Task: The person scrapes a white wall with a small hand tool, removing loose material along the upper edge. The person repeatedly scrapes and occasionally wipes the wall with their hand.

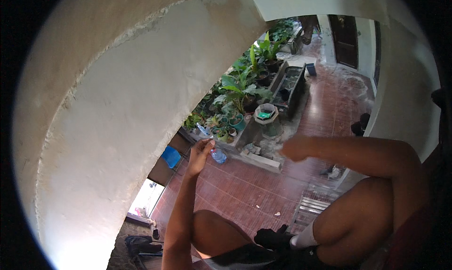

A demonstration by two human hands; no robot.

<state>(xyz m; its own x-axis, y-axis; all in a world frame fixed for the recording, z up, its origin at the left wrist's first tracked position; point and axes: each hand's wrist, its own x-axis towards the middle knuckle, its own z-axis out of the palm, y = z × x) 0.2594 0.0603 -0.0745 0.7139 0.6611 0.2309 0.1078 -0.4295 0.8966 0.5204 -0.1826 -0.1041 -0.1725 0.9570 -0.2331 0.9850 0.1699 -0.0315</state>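
Note:
My left hand [202, 151] is raised at the middle of the head view, thumb and fingertips pinched on a small pale thing too small to identify. Just right of it, a clear bluish plastic bottle [219, 156] shows against the tiled floor; whether it touches the hand is unclear. My right hand [298, 148] is stretched inward from the right, blurred, with its fingers seemingly curled; its grip cannot be made out. Below both hands are my bent legs and a dark-covered foot [270, 237].
A metal ladder [307, 210] stands below, beside my leg. A rough-edged plaster wall [141, 83] fills the left. Beyond lie potted plants [242, 84], an octagonal planter [266, 114], a dark trough [291, 90] and a low ledge [261, 160]. A blue chair [171, 156] is at the left.

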